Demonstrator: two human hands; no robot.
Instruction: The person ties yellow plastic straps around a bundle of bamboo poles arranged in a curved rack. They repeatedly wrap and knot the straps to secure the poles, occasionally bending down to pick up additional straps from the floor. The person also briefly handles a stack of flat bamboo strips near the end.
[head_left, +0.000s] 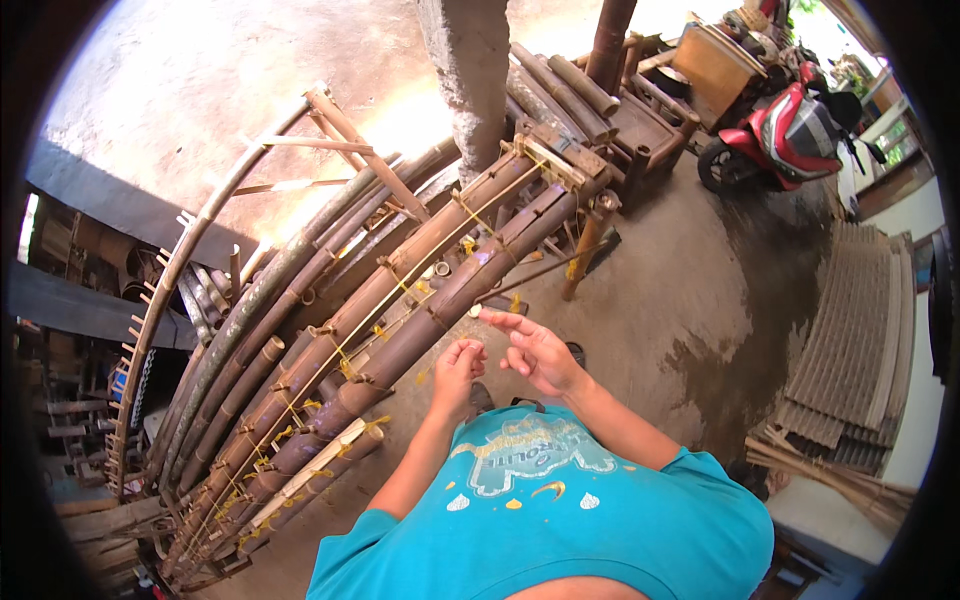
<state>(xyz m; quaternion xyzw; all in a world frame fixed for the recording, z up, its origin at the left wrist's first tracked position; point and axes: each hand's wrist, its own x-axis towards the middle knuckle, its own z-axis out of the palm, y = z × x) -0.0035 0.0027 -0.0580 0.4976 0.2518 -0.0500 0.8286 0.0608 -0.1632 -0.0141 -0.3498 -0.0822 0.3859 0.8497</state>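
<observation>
My left hand (pixel 459 378) is closed in a pinch in front of my shirt; whatever lies between its fingertips is too small to make out. Close beside it, my right hand (pixel 540 358) has its index finger stretched to the left and the other fingers loosely bent. At that fingertip shows a small pale round piece (pixel 475 311); whether the finger touches it I cannot tell. Just beyond both hands runs a bamboo frame of long dark poles (pixel 432 304), slanting from lower left to upper right. Yellow string (pixel 407 288) is stretched along it, with knotted yellow ties at several spots.
A curved bamboo piece with pegs (pixel 152 300) and more poles lie farther left. Behind the frame stands a concrete post (pixel 468 90). A red motorbike (pixel 785 135) is parked at far right, above stacked corrugated sheets (pixel 845 340). Wet patches mark the floor (pixel 640 310).
</observation>
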